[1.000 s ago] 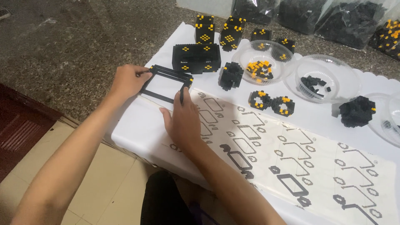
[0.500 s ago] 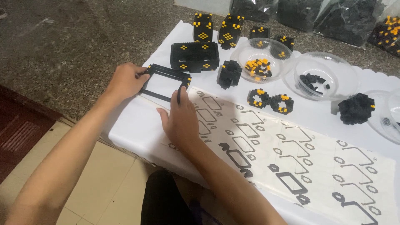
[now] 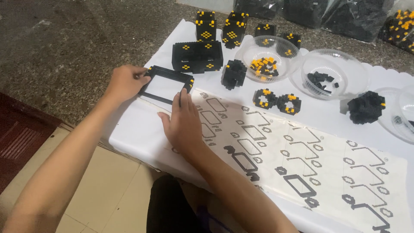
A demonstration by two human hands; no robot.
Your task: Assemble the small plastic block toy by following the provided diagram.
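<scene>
The left hand point(image 3: 126, 82) pinches one end of a black brick frame point(image 3: 166, 85) on the white table point(image 3: 129, 129). The right hand point(image 3: 183, 123) lies flat on the instruction sheet point(image 3: 276, 151), fingertips touching the frame's near corner.

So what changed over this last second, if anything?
Very little. The left hand keeps its grip on the black frame's left corner, and the right hand keeps a fingertip on its near right corner. The frame and the clear bowl behind it lie as before.

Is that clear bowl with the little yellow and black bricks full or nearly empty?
Nearly empty: the clear bowl holds only a small heap of bricks at its bottom.
</scene>
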